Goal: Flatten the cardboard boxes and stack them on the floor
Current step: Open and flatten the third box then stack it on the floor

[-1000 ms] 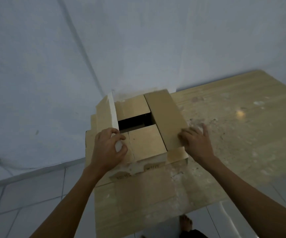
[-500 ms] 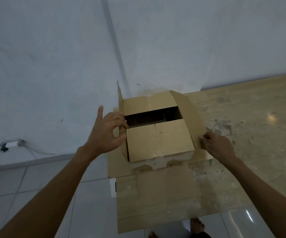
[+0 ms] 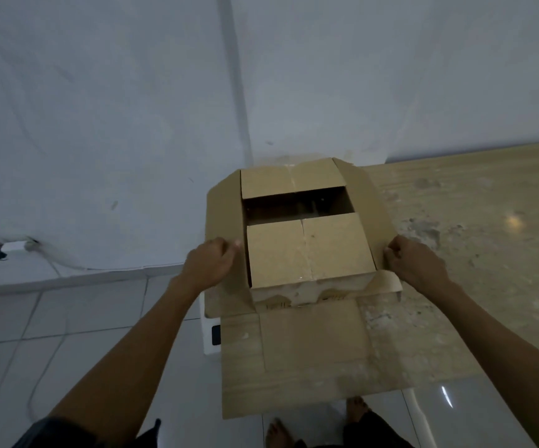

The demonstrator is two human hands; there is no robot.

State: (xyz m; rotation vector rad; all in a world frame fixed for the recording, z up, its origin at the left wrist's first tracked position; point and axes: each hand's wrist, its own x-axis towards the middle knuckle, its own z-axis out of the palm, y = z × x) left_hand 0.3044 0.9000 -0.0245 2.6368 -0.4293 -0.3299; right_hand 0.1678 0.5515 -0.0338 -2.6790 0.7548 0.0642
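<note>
A brown cardboard box (image 3: 306,247) stands on the left end of a wooden table (image 3: 475,253), near the wall corner. Its two inner flaps lie nearly flat with a dark gap between them. Both outer side flaps are folded outward and down. My left hand (image 3: 211,265) grips the left side flap (image 3: 224,221). My right hand (image 3: 415,263) grips the right side flap (image 3: 373,208) near its front corner. A flat piece of cardboard (image 3: 313,347) lies on the table in front of the box.
White walls meet in a corner just behind the box. The white tiled floor (image 3: 67,324) lies to the left and below, with a power strip and cable (image 3: 12,247) by the wall. A white table leg (image 3: 211,334) shows under the table's left edge. My bare feet (image 3: 277,433) stand beneath.
The left side flap has swung from upright to folded outward, and my left hand now grips it. The right flap has opened further under my right hand. The view has shifted left.
</note>
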